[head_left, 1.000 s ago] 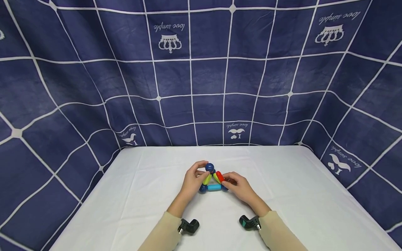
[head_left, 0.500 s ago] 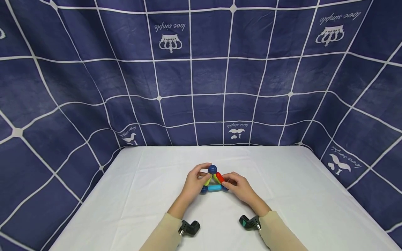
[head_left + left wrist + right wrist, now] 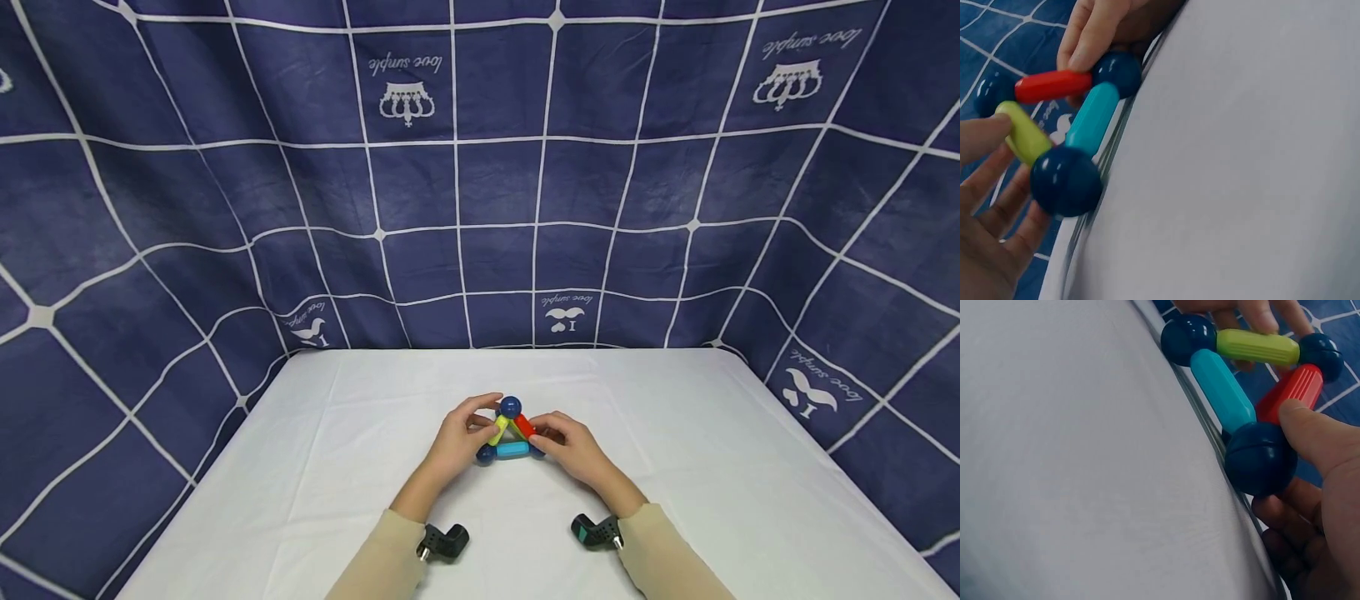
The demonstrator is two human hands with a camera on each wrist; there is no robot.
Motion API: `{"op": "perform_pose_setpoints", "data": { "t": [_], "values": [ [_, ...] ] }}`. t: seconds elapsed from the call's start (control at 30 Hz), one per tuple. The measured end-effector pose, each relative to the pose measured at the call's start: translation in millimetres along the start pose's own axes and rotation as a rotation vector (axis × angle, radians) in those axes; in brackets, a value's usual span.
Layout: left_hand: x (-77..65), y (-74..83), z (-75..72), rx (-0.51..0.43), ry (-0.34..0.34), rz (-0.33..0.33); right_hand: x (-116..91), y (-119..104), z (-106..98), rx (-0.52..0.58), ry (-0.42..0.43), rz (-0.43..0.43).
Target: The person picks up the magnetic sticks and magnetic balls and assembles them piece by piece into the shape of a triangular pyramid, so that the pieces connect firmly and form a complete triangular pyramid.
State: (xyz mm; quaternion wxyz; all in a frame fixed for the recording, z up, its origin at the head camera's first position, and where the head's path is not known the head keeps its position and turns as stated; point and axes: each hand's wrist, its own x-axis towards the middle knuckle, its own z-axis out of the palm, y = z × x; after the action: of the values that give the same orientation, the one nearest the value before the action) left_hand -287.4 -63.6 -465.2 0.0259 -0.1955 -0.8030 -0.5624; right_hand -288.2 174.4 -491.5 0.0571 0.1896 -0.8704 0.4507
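A triangle of magnetic rods and dark blue balls stands on the table between both hands. My left hand (image 3: 452, 440) pinches the yellow-green rod (image 3: 498, 430), its thumb on the near side. Opposite, my right hand (image 3: 573, 444) pinches the red rod (image 3: 525, 426). Both rods meet the top ball (image 3: 511, 407). A light blue rod (image 3: 513, 449) joins the left ball (image 3: 1066, 181) and the right ball (image 3: 1260, 459) along the base. Behind the front rods a second yellow-green rod partly shows; what it joins is largely hidden.
A white cloth (image 3: 360, 467) covers the table. Dark blue curtains (image 3: 495, 183) with white grid lines stand at its back and sides. A black wrist camera (image 3: 444, 542) sits on the left wrist, another wrist camera (image 3: 596, 532) on the right.
The top ball has moved right and slightly down, onto the red rod's upper end. My left hand shifts from the ball down to the yellow-green rod. The right hand stays almost still.
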Motion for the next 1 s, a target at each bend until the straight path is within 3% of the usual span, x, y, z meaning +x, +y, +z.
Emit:
{"op": "perform_pose_setpoints", "data": {
  "t": [0.13,0.33,0.57,0.7,1.0],
  "values": [
    [-1.6,-4.7,-10.3,0.037,-0.044,-0.014,2,3,-6,0.019,-0.048,-0.043],
    [-3.2,-9.7,-22.6,0.066,-0.135,-0.046,2,9,-17,0.074,-0.118,-0.040],
    [-5.3,-16.2,-27.3,0.130,-0.197,-0.060,-1,13,-17,0.102,-0.126,-0.054],
    [-4.8,-19.9,-26.6,0.159,-0.180,-0.059,-2,13,-15,0.094,-0.103,-0.053],
    [-5.8,-23.3,-21.8,0.189,-0.054,-0.033,0,7,-6,0.050,0.030,-0.055]
  ]
}}
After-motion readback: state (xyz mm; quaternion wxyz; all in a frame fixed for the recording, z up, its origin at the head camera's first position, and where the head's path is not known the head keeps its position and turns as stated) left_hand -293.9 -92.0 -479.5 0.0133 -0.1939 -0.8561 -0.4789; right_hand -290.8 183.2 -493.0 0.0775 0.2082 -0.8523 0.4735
